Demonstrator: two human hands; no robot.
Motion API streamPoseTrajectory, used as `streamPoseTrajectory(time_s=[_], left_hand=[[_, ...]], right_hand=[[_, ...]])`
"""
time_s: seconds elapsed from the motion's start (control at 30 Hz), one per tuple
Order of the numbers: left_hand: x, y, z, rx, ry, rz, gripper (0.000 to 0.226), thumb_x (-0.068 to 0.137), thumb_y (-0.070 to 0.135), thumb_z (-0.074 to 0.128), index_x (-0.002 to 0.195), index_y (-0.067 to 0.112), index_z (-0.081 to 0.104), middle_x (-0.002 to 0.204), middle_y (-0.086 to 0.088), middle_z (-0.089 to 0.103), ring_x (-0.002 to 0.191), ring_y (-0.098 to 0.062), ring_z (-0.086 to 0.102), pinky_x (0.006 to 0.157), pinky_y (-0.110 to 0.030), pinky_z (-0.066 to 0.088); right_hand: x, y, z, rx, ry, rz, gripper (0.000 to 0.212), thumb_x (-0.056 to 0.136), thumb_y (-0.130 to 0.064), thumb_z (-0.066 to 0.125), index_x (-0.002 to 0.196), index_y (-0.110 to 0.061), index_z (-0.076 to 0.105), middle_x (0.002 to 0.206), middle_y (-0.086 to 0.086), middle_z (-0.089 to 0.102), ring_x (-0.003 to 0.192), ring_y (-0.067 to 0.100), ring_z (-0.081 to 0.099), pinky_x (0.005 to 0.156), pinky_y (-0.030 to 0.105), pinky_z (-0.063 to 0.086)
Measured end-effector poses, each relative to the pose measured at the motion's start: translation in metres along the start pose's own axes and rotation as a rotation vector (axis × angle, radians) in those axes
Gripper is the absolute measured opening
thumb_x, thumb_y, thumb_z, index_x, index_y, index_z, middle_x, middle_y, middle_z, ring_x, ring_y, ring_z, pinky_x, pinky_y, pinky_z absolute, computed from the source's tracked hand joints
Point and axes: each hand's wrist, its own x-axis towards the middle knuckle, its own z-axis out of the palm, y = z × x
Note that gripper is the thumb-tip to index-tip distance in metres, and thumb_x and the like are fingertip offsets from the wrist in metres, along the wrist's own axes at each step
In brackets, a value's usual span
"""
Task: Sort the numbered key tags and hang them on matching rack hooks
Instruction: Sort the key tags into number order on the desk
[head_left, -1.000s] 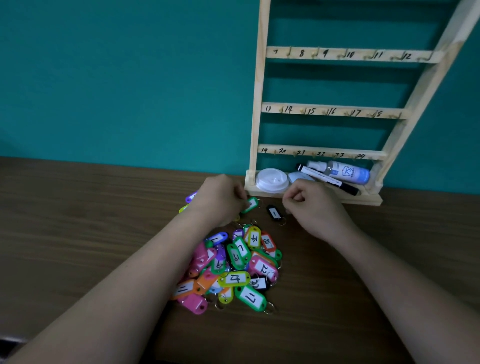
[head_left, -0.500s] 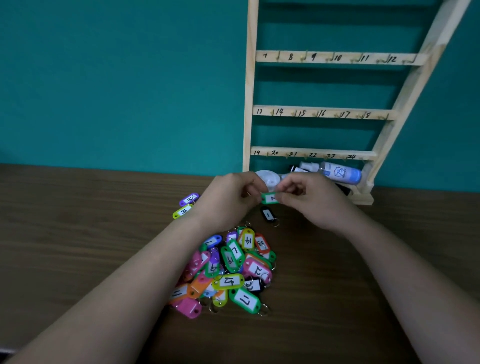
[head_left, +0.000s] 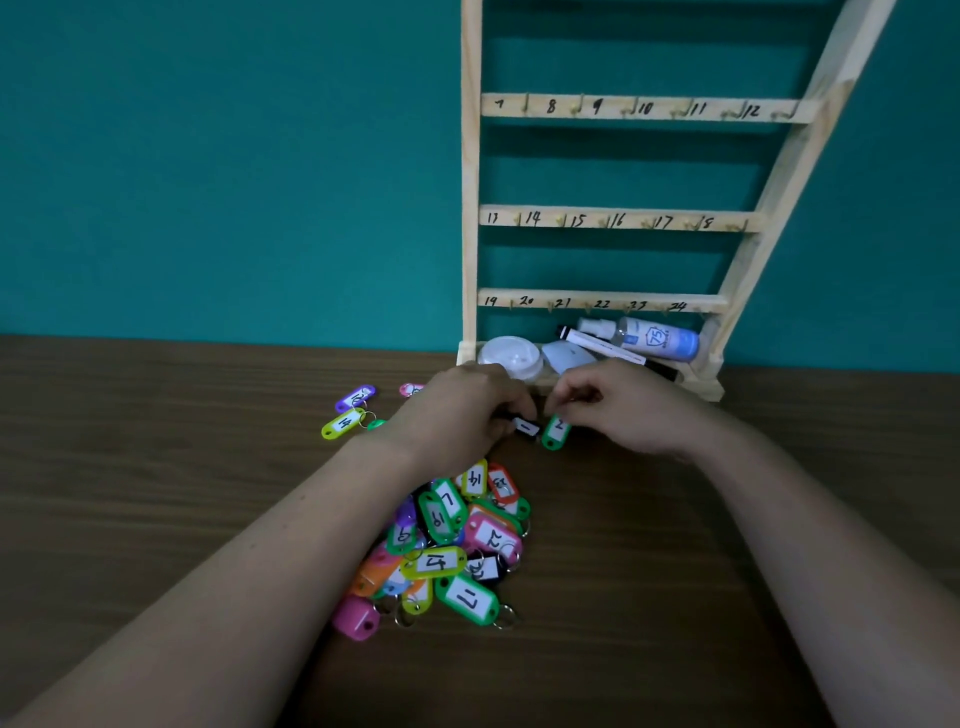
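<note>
A heap of coloured numbered key tags (head_left: 447, 545) lies on the wooden table in front of me. Behind it a wooden rack (head_left: 613, 218) with numbered hooks leans against the teal wall. My left hand (head_left: 457, 415) pinches a black tag (head_left: 525, 428) just above the table. My right hand (head_left: 628, 405) pinches the top of a green tag (head_left: 556, 432), which hangs right beside the black one. Both hands are close together in front of the rack's base.
Loose purple (head_left: 355, 398), yellow (head_left: 343, 423) and pink (head_left: 410, 388) tags lie left of my left hand. The rack's bottom shelf holds a white lid (head_left: 509, 356), a marker (head_left: 613, 351) and a spray bottle (head_left: 649, 338).
The green tag went from my left hand to my right hand. My left hand then came down and took hold of the black tag on the table.
</note>
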Motion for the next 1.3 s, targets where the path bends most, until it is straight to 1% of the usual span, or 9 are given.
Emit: streamPoseTrajectory(time_s=[0.13,0.23,0.43,0.57,0.73,0.9,1.07,1.2,1.3], left_hand=[[-0.002,-0.003,0.002,0.049,0.036,-0.014,0.019,0.093,0.033,0.072,0.112,0.032,0.068,0.108,0.008,0.066,0.108,-0.021,0.058,0.093,-0.046,0.051],[-0.004,-0.002,0.002,0.094,0.045,-0.006,0.020,0.092,0.040,0.071,0.109,0.031,0.066,0.110,0.005,0.065,0.108,-0.023,0.058,0.091,-0.045,0.052],[-0.006,0.010,-0.008,-0.005,0.069,0.079,0.021,0.088,0.025,0.077,0.108,0.028,0.069,0.106,0.006,0.067,0.102,-0.020,0.064,0.085,-0.040,0.054],[-0.020,0.011,-0.012,0.109,0.043,0.087,0.025,0.094,0.022,0.066,0.115,0.033,0.074,0.110,0.009,0.074,0.102,-0.017,0.067,0.080,-0.029,0.049],[-0.034,0.000,-0.012,0.151,0.001,0.136,0.036,0.099,0.025,0.060,0.133,0.033,0.070,0.132,0.017,0.068,0.124,-0.009,0.058,0.101,-0.034,0.049],[-0.033,-0.001,-0.001,0.186,-0.010,0.097,0.040,0.104,0.042,0.047,0.138,0.035,0.067,0.135,0.015,0.059,0.127,-0.014,0.048,0.102,-0.039,0.045],[-0.029,0.003,0.004,0.213,-0.029,0.035,0.046,0.104,0.052,0.042,0.143,0.040,0.061,0.124,0.009,0.051,0.119,-0.017,0.044,0.100,-0.044,0.046],[-0.025,0.009,0.005,0.212,-0.007,0.013,0.043,0.106,0.052,0.048,0.141,0.032,0.063,0.136,0.008,0.044,0.126,-0.017,0.041,0.102,-0.042,0.042],[-0.024,0.008,0.005,0.182,-0.029,0.019,0.043,0.107,0.052,0.046,0.140,0.029,0.063,0.141,0.008,0.051,0.133,-0.017,0.045,0.106,-0.042,0.042]], right_hand=[[0.003,-0.001,0.010,-0.057,0.092,-0.031,0.014,0.097,-0.023,0.075,0.109,-0.030,0.073,0.101,-0.015,0.066,0.094,0.006,0.063,0.084,0.033,0.054],[0.001,-0.005,0.009,-0.064,0.173,-0.072,0.016,0.094,-0.019,0.079,0.103,-0.030,0.071,0.102,-0.015,0.060,0.089,-0.002,0.058,0.076,0.025,0.045],[-0.009,-0.014,0.002,-0.122,0.003,-0.033,0.017,0.092,-0.023,0.080,0.090,-0.036,0.071,0.095,-0.014,0.071,0.090,0.004,0.066,0.080,0.036,0.059],[-0.014,-0.017,0.002,-0.254,0.003,-0.035,0.027,0.098,-0.016,0.069,0.109,-0.040,0.076,0.113,-0.015,0.070,0.102,0.005,0.065,0.089,0.034,0.059],[-0.023,-0.012,0.005,-0.395,-0.037,-0.053,0.044,0.103,-0.011,0.058,0.135,-0.039,0.068,0.138,-0.009,0.062,0.120,0.014,0.059,0.102,0.040,0.054],[-0.025,-0.017,0.002,-0.487,-0.098,-0.037,0.059,0.101,0.001,0.055,0.148,-0.034,0.059,0.149,-0.008,0.053,0.130,0.016,0.052,0.110,0.038,0.048],[-0.029,-0.021,0.000,-0.434,-0.088,-0.055,0.045,0.108,-0.009,0.051,0.147,-0.029,0.061,0.143,-0.010,0.051,0.128,0.012,0.048,0.106,0.029,0.043],[-0.028,-0.019,0.000,-0.375,-0.068,-0.064,0.038,0.110,-0.014,0.051,0.143,-0.025,0.065,0.135,-0.012,0.051,0.121,0.009,0.048,0.101,0.026,0.042],[-0.028,-0.015,-0.004,-0.392,-0.065,-0.081,0.039,0.108,-0.010,0.052,0.139,-0.026,0.069,0.144,-0.014,0.052,0.130,0.009,0.046,0.107,0.025,0.037]])
